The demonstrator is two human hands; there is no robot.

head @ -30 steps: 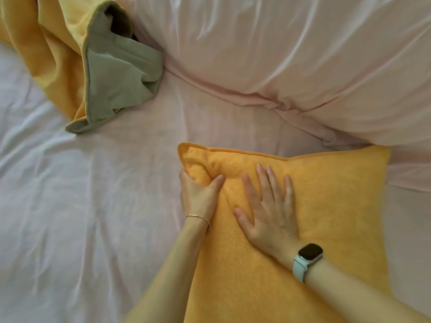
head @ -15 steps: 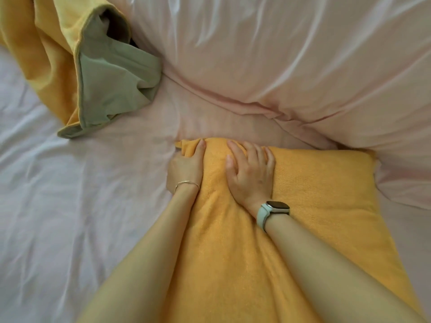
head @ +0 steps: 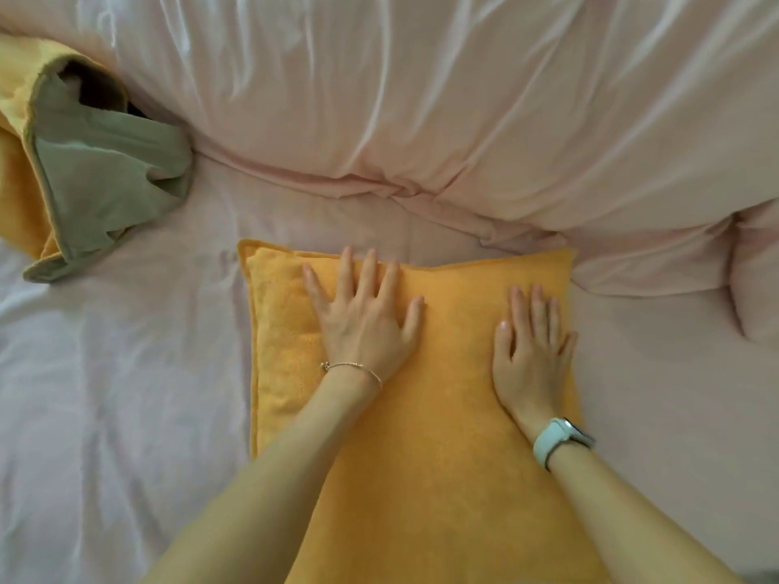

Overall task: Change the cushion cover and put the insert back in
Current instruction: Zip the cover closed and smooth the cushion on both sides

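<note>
Head view | yellow cushion (head: 442, 415) flat on pink bed sheet (head: 168, 394) | left hand (head: 362, 322) + right hand (head: 533, 347) both flat, fingers spread, gripping nothing | tip: press outward twd corners, even fill.

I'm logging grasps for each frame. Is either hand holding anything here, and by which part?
Nothing is held. The left hand and right hand both lie flat, fingers spread, on top of the yellow cushion, pressing rather than gripping it.
</note>
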